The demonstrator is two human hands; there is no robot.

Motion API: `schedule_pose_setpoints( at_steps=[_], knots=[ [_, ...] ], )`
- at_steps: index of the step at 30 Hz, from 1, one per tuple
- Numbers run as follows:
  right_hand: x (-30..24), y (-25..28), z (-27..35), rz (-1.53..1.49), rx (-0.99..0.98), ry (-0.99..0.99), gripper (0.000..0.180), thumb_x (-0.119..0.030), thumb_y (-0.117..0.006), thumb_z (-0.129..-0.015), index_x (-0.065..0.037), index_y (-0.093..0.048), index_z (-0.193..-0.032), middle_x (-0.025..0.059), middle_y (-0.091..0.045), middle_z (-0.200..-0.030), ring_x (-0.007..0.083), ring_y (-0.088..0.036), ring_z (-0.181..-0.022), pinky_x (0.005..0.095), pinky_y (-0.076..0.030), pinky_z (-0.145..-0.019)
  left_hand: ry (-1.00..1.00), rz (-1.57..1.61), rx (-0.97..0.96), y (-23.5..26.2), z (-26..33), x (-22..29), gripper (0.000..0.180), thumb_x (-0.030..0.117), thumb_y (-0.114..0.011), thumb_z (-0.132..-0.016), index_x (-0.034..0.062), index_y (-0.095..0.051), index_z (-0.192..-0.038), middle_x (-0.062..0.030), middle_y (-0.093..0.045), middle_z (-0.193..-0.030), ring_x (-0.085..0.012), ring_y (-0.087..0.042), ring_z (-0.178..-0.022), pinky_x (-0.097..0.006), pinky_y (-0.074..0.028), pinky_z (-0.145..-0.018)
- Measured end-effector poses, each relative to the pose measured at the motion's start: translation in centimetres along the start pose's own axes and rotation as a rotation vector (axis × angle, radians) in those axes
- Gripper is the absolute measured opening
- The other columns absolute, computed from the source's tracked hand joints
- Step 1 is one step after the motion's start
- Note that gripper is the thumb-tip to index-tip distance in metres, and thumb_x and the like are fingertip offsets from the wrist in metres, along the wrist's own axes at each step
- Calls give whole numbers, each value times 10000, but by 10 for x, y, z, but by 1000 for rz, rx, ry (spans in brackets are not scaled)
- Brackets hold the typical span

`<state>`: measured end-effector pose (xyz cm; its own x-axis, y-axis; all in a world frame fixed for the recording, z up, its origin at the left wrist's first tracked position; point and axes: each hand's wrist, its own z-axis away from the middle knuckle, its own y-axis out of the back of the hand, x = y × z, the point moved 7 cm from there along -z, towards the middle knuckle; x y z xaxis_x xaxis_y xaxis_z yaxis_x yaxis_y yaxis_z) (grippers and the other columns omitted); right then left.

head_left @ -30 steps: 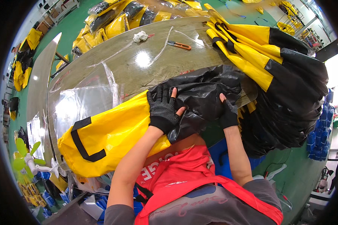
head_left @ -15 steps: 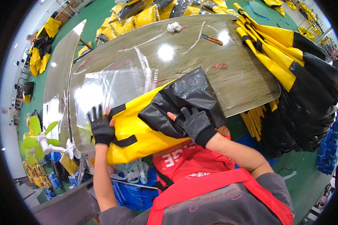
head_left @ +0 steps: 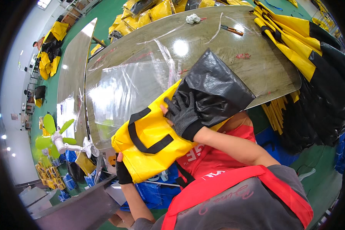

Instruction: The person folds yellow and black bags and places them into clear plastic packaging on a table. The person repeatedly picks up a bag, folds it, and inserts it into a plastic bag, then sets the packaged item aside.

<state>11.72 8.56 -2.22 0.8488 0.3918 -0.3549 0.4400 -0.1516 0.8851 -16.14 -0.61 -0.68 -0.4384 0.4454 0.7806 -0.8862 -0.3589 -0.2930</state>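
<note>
Yellow-black bag (head_left: 157, 142) betw. left hand (head_left: 122, 172) below, right hand (head_left: 182, 113) on top.

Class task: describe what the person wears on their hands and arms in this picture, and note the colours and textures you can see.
Both hands wear black fingerless gloves. The right hand glove has a knit, mesh-like texture and a plain black cuff at the wrist. The left hand glove looks the same black, though less of it shows. Both forearms are bare, with no sleeves reaching them.

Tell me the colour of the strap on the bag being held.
Black, on a yellow bag with a black end; the strap shows in the head view.
</note>
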Motion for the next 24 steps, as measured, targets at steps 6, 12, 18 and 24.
schedule_pose_setpoints(
  at_steps=[6,12,18,24],
  knots=[
    [14,-8,3,14,-55,11,465,-269,-463,-922,-136,-447,-1367,140,-416,-1430,308,-333,-1363,585,-69,-1140,-399,-19,-375,-217,21,54,564,167,-667,-772,24,-458,-1276,-131,-575,-1166,-264,-593,-1022,-352,-489,-896],
    [19,-7,42,-33,-76,73,460,-266,-480,-907,-128,-462,-1346,158,-439,-1396,317,-382,-1309,548,-162,-1092,-654,-495,-270,-390,-77,-72,497,109,-672,-819,-23,-389,-1206,-126,-555,-1086,-216,-554,-1014,-297,-427,-909],
    [41,0,56,-56,-43,2,455,-262,-497,-893,-121,-478,-1324,176,-463,-1362,325,-432,-1255,511,-256,-1043,-1337,-1239,-765,-413,-27,-88,706,322,-665,-821,31,-384,-1400,-248,-491,-1268,-393,-449,-1219,-489,-296,-1055],
    [27,1,59,-91,-59,24,449,-258,-513,-878,-113,-493,-1303,194,-486,-1328,333,-482,-1200,474,-350,-995,-1484,-1617,-841,-413,-28,-94,755,494,-578,-832,81,-373,-1430,-250,-336,-1453,-448,-233,-1378,-585,-69,-1122]
  ],
)
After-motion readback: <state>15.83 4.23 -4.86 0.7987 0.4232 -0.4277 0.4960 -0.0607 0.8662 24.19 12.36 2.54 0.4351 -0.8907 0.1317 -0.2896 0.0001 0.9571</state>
